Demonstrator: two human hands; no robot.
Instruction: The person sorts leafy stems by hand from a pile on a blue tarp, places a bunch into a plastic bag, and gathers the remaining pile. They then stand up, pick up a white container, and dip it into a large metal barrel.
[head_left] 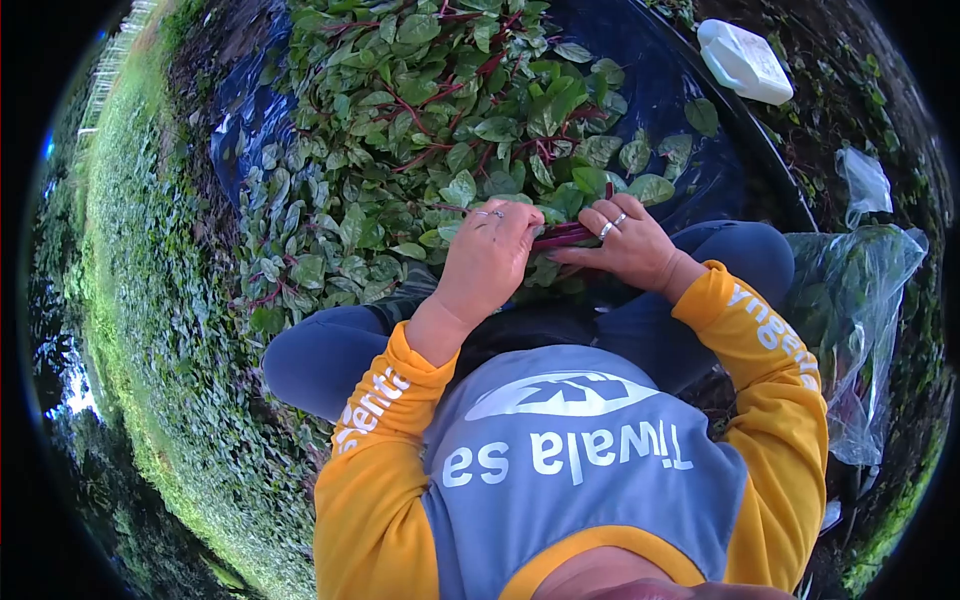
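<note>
— Firstly, from left to right, what lies where?
— A heap of red-stemmed leafy shoots (430, 120), apparently Malabar spinach, spreads ahead of the lap. The left hand (487, 258), fingers curled, pinches the left end of a few red stems (563, 237). The right hand (625, 243), fingers bent over and thumb beneath, grips their right end.
— The stems' long axis?
— Nearly crosswise, bridging the hands; both are equally near.

two hands (485, 255) (635, 245), two orange sleeves (375, 490) (775, 430), one leafy heap (440, 120) and one white container (747, 64) show.
</note>
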